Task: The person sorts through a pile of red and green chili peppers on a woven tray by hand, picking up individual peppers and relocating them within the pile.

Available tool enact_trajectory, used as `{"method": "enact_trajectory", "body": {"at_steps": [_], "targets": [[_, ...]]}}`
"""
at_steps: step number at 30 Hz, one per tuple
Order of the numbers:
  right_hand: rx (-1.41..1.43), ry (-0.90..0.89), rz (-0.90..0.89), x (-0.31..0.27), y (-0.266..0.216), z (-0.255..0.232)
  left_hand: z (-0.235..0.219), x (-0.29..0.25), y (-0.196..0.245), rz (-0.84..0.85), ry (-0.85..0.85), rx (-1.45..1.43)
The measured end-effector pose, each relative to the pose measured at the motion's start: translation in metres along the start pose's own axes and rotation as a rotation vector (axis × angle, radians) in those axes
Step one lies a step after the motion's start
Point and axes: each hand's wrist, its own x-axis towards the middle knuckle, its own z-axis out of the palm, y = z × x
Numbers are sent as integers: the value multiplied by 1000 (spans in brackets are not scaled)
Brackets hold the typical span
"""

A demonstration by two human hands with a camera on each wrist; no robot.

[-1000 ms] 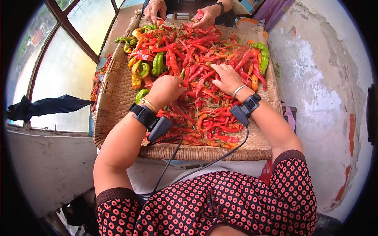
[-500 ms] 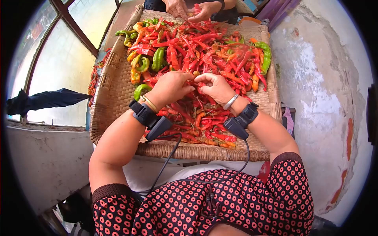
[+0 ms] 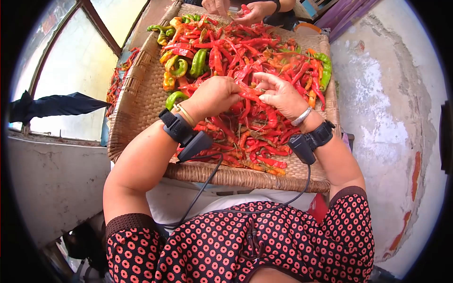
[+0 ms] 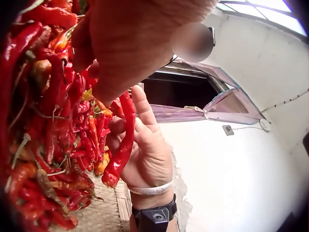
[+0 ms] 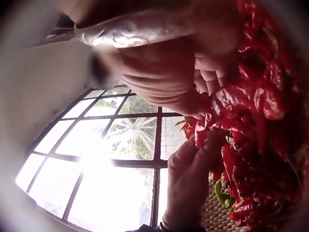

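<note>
In the head view my left hand (image 3: pixel 214 96) pinches one end of a red chili pepper (image 3: pixel 250 93) over the heap. My right hand (image 3: pixel 287 100) is at the pepper's other end, thumb and forefinger spread apart, the thumb tip close against it. Seen from the left wrist, the long shiny pepper (image 4: pixel 126 140) hangs below my left hand (image 4: pixel 130 43), in front of the right palm (image 4: pixel 152 159). Under both hands lies a thick heap of red peppers (image 3: pixel 255 56), some with dry stems. Several green peppers (image 3: pixel 198 63) rest at its left side.
The heap fills a woven tray (image 3: pixel 134 118) with a rolled rim. Across it, another person's hands (image 3: pixel 255 12) handle a pepper. A folded dark umbrella (image 3: pixel 66 104) is by the window at left; a rough wall (image 3: pixel 377 118) stands at right. Wrist-camera cables (image 3: pixel 207 188) hang before me.
My hands came together over the heap, both at a pepper; now they are farther apart, the right one loosened, with a red pepper between them. The other person's hands shifted slightly.
</note>
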Motion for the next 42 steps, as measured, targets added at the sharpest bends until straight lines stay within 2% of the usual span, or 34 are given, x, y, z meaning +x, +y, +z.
{"method": "enact_trajectory", "body": {"at_steps": [1, 3, 4, 6, 8, 10, 12, 14, 15, 16, 18, 21, 22, 24, 26, 28, 29, 31, 32, 33, 34, 37, 39, 42], "targets": [[-77, -25, 12, 0, 1, -6, -2, 0, 0, -2, -2, -1], [-119, -8, 14, -2, -6, -9, -5, 0, -1, -147, -101, -61], [-163, 10, 15, -2, -8, -11, -4, -1, -4, -150, -100, -62], [-192, 25, -13, 0, -14, -19, -2, -3, -9, -16, -29, -12], [-138, 145, -143, 10, -17, -31, 0, -3, -11, -7, -40, 19], [-92, 350, -285, 17, -32, -36, 4, -4, -12, 3, -56, 51], [-201, 482, -288, 23, -36, -41, 11, -6, -15, -22, -73, 109], [-565, 413, -313, 25, -12, -50, 7, -7, -13, -16, -95, 114], [-538, 309, -315, 22, -4, -42, 4, -7, -11, -6, -114, 116], [-668, 224, -205, 16, 0, -36, 2, -6, -10, -7, -114, 112], [-994, 193, -467, 16, 24, -28, -1, -6, -7, 12, -201, 66], [-900, 143, -312, 20, 43, -19, 0, -5, -7, 44, -210, 83], [-906, 191, -356, 20, 48, -13, 1, -5, -6, 43, -213, 81], [-848, 85, -214, 21, 50, -7, 2, -4, -6, -15, -242, 56], [-940, 90, -250, 19, 54, 0, 0, -3, -5, -23, -238, 63], [-874, -7, -51, 17, 46, -2, -2, -2, -2, -33, -233, 70], [-873, -10, -49, 15, 42, -2, -3, -2, 1, -62, -199, 100], [-471, -61, -54, 7, 33, -1, 0, -2, 1, -90, -169, 126], [-470, -59, -52, 2, 26, 0, 2, -2, -2, -6, -94, 68], [-246, -78, 55, -2, 18, 2, 1, -1, -1, 79, -19, 11], [-22, -97, 161, -5, 12, 3, 0, -1, 1, 80, -19, 12], [40, -141, 123, -6, 11, -5, 1, -2, 4, 56, -115, -59], [147, -141, 46, -6, 10, -6, 9, -1, 1, 188, 8, -207], [308, -154, 46, -5, 9, -6, 10, 1, 6, 221, 48, -238]]}}
